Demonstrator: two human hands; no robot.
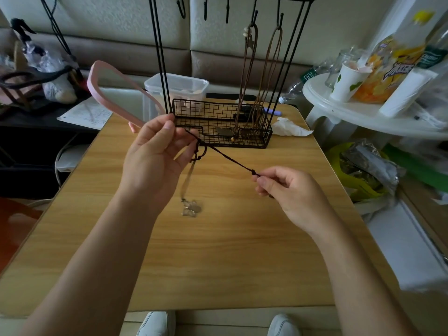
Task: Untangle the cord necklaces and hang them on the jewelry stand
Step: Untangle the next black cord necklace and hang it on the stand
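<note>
Two hands pinch one dark cord (pixel 228 157) taut above the table (pixel 242 238); left hand (pixel 155 154) high, right hand (pixel 288 190) lower; pendant (pixel 191 208) dangles; stand (pixel 220 122) behind.

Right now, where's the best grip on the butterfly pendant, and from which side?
Probably pinch the pale cord just above the pendant, not the pendant: it is flat, lobed and low at the table, while the cord hangs free. Come from the right; the left hand blocks the other side.
</note>
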